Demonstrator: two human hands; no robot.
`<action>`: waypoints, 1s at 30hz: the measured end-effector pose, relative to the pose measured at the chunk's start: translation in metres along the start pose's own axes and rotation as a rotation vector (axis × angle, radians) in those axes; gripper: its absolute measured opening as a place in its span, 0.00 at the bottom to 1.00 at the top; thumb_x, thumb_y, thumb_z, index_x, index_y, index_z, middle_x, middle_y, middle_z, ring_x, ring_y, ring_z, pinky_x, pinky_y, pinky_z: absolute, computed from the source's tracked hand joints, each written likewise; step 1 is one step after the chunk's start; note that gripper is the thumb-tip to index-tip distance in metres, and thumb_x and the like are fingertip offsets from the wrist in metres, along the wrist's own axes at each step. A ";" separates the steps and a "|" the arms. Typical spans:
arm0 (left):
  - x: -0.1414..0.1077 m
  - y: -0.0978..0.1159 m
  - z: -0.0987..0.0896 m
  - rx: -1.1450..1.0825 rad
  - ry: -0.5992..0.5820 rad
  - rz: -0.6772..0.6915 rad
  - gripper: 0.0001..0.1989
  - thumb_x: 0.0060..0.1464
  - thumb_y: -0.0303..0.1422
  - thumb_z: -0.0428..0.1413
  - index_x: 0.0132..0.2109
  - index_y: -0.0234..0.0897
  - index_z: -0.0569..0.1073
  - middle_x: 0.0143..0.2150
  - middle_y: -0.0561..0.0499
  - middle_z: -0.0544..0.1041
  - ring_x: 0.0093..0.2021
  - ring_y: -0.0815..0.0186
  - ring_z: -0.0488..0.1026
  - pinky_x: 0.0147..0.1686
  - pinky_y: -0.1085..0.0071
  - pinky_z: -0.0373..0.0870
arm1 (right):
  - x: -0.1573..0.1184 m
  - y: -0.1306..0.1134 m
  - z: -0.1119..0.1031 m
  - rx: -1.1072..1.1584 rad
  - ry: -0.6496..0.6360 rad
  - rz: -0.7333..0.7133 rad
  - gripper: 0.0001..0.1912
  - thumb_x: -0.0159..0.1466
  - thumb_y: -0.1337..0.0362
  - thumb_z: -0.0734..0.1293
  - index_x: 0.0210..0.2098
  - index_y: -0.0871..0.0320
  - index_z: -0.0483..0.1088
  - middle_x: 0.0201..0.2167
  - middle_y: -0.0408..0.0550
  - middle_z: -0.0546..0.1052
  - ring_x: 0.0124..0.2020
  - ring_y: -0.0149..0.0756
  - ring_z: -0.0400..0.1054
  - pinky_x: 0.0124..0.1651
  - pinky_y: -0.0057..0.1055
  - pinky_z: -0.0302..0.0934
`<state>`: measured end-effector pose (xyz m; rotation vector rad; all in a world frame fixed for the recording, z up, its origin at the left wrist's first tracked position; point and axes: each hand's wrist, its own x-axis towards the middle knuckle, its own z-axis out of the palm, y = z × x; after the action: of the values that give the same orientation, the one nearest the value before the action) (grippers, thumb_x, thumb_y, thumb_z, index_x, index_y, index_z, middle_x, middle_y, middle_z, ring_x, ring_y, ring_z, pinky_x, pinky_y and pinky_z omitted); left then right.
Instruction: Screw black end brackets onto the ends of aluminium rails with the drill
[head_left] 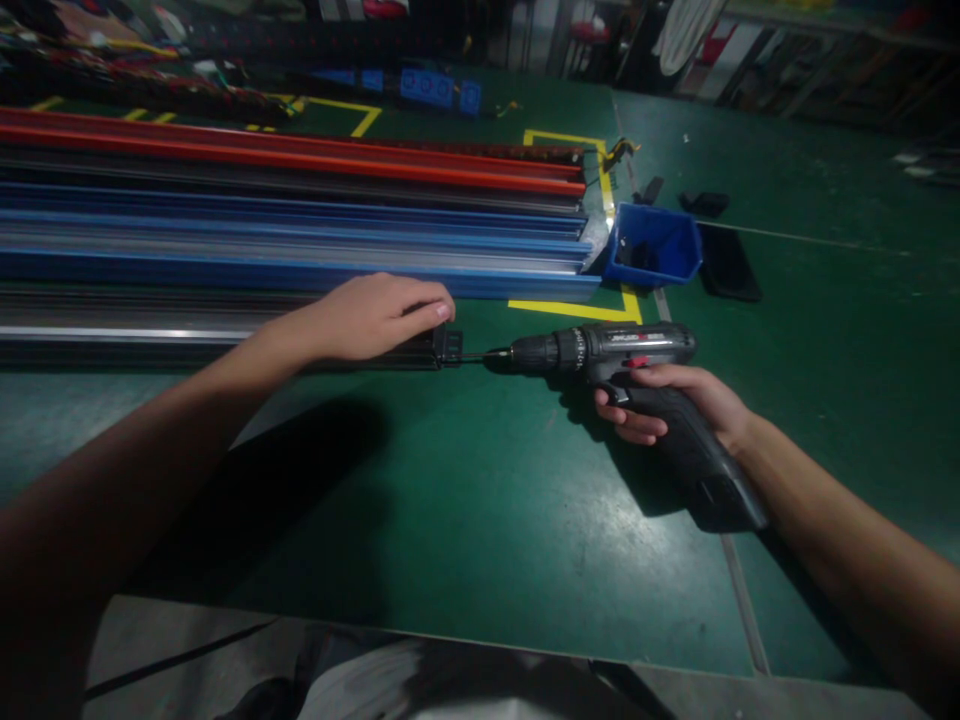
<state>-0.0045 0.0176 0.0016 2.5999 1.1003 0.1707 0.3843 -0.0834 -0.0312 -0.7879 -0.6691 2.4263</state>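
My right hand (675, 400) is wrapped round the grip of a black cordless drill (637, 345), which lies level and points left. The drill's thin bit reaches a small black end piece (451, 346) at the right end of a black metal profile (360, 358). Over that end of the profile rests my left hand (382, 318), its fingers closed round the top edge, the thumb beside the end piece. The underside of the left hand's grip is hidden.
Behind lie long blue profiles (375, 245) and red profiles (375, 155). A blue bin (656, 245) with dark parts stands right of their ends, near a flat black object (726, 262). Wiring lies at the back left. The green table (480, 520) has its front edge below.
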 end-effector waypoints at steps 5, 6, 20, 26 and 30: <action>0.000 0.001 0.000 -0.001 -0.004 -0.006 0.26 0.69 0.51 0.41 0.52 0.43 0.79 0.47 0.51 0.82 0.44 0.60 0.78 0.45 0.66 0.66 | 0.000 0.000 0.000 0.017 -0.007 0.006 0.17 0.71 0.63 0.66 0.48 0.74 0.76 0.36 0.58 0.79 0.24 0.26 0.68 0.32 0.25 0.71; 0.000 0.001 -0.001 -0.002 -0.006 -0.009 0.27 0.69 0.51 0.41 0.52 0.43 0.79 0.47 0.51 0.82 0.44 0.60 0.78 0.45 0.66 0.66 | 0.000 0.000 0.000 0.016 -0.013 0.007 0.17 0.70 0.63 0.67 0.48 0.74 0.76 0.36 0.58 0.79 0.24 0.26 0.68 0.32 0.25 0.71; 0.000 0.000 0.000 -0.014 0.000 -0.006 0.26 0.69 0.51 0.41 0.51 0.42 0.79 0.47 0.51 0.82 0.44 0.61 0.77 0.45 0.66 0.66 | 0.000 0.000 -0.001 0.017 -0.036 -0.002 0.18 0.71 0.63 0.67 0.49 0.76 0.76 0.36 0.58 0.79 0.24 0.25 0.69 0.33 0.25 0.71; 0.000 -0.002 0.001 -0.015 0.001 -0.003 0.26 0.70 0.51 0.42 0.51 0.43 0.79 0.48 0.51 0.82 0.45 0.61 0.77 0.45 0.66 0.67 | 0.000 0.000 0.000 0.002 -0.022 -0.005 0.17 0.71 0.63 0.67 0.49 0.75 0.75 0.37 0.58 0.79 0.24 0.25 0.69 0.33 0.24 0.70; 0.000 -0.001 0.000 -0.010 -0.002 -0.009 0.26 0.70 0.51 0.41 0.52 0.43 0.79 0.48 0.51 0.82 0.45 0.60 0.77 0.45 0.66 0.67 | -0.001 -0.001 0.001 -0.002 -0.009 -0.005 0.17 0.71 0.63 0.67 0.49 0.75 0.74 0.36 0.58 0.79 0.24 0.25 0.68 0.33 0.24 0.70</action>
<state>-0.0049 0.0183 0.0009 2.5854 1.1076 0.1711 0.3840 -0.0835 -0.0294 -0.7757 -0.6767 2.4260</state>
